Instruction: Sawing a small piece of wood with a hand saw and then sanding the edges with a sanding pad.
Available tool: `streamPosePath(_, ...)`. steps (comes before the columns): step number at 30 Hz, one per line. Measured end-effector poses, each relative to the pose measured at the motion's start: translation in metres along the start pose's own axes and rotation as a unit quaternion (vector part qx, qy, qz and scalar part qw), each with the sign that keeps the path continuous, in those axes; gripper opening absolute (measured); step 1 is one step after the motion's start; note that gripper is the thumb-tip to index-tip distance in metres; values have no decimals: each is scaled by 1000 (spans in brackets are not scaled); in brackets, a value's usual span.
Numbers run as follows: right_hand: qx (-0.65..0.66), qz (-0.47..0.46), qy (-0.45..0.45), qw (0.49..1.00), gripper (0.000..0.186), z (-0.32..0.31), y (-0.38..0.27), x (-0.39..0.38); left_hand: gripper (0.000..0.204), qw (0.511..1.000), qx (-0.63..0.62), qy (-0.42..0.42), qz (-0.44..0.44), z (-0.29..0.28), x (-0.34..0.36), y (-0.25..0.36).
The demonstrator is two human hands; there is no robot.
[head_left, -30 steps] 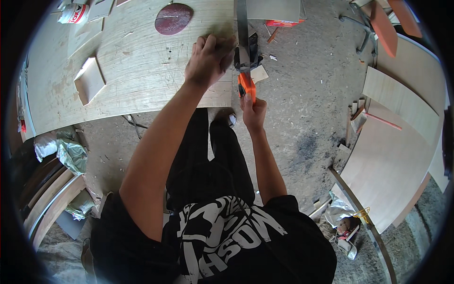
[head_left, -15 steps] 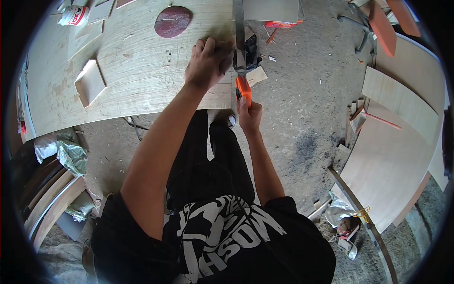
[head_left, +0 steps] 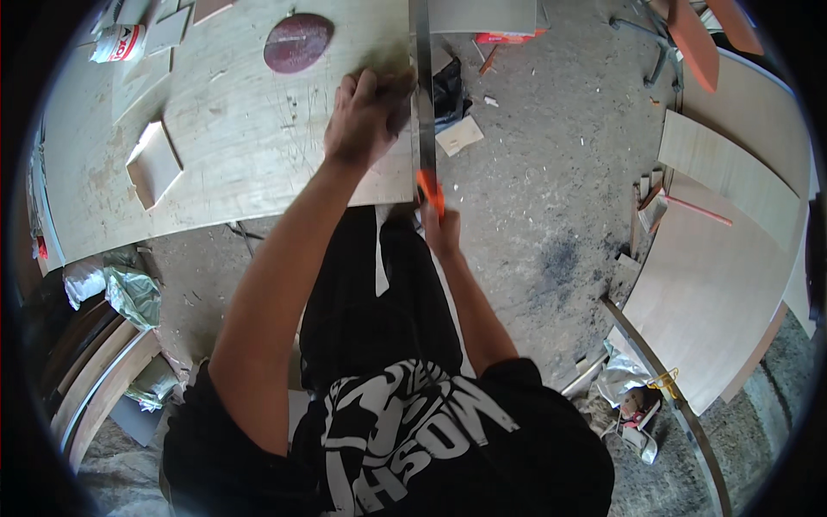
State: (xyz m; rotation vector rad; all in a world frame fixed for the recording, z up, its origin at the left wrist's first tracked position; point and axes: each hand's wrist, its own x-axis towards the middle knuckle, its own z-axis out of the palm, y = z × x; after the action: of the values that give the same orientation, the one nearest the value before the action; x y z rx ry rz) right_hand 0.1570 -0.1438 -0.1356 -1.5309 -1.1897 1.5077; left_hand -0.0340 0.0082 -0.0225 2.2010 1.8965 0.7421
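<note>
The table (head_left: 233, 146) filled the upper left; beside its right edge, upper centre, ran the saw (head_left: 425, 103), mid-work, I judged, any cut hidden. My right hand (head_left: 443, 231) clenched its handle (head_left: 430, 191); whether my left hand (head_left: 363, 119) gripped anything, I couldn't tell.

Large, bold white capital letters are printed across the front of the black T-shirt (head_left: 379, 461), at the lower centre of the frame; they are set in slanting rows and are bent by the folds of the cloth. In the upper left of the frame, a red-and-white label with short block lettering is borne by a white container (head_left: 118, 43). On the red package (head_left: 508, 38), at the top right of centre, any print is too small to be made out.
</note>
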Motion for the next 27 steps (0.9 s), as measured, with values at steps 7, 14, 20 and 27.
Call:
streamPosePath(7,-55,5,55,997,29,-16,17,-49,42,1000,4,-17,-9,-7,3,2)
streamPosePath(14,108,-74,50,990,47,-35,-37,-69,36,1000,-1,-13,-14,-3,5,3)
streamPosePath(20,134,-56,55,988,50,-49,-46,-49,38,1000,-24,-18,5,-7,6,1)
streamPosePath(27,110,-22,5,994,41,-34,-45,-34,45,999,-10,-37,6,-13,10,1)
